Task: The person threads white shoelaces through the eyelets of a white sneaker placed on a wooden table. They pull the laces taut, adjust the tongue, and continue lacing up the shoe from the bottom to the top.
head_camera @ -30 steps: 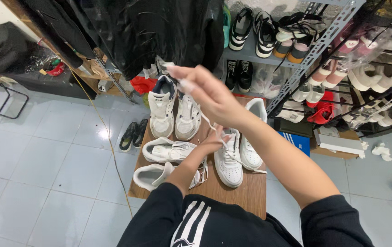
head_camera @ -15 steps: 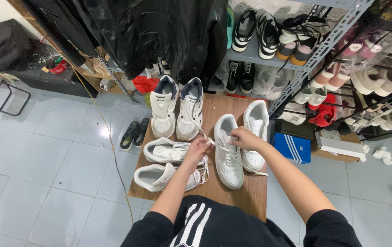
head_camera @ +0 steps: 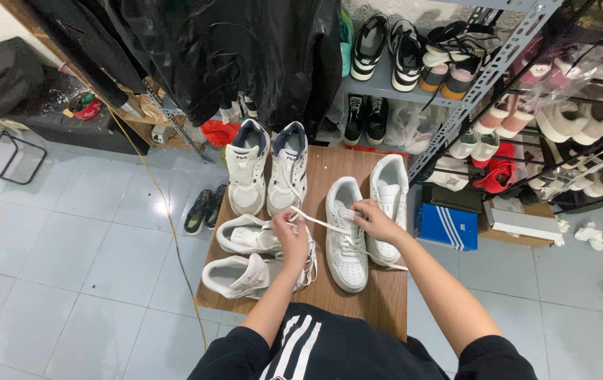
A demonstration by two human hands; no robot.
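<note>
A white sneaker [head_camera: 345,248] lies toe-toward-me on a small wooden table [head_camera: 387,295]. My right hand [head_camera: 374,220] pinches its lace at the eyelets near the tongue. My left hand [head_camera: 291,236] grips the other end of the white shoelace [head_camera: 314,222], which is stretched taut between both hands. The matching white sneaker [head_camera: 388,197] sits just right of it. Two more white sneakers [head_camera: 245,236] lie on their sides under my left hand. A white-and-navy pair [head_camera: 267,165] stands at the table's far edge.
A metal shoe rack [head_camera: 470,77] full of several pairs stands behind and right. Black covered garments [head_camera: 231,49] hang at the back. A blue shoebox [head_camera: 447,226] lies on the floor right of the table, black slippers [head_camera: 203,210] and a yellow cord [head_camera: 168,218] left.
My right hand, raised high a second ago, has come down to the sneaker. Both hands now hold the lace and have drawn it tight between them.
</note>
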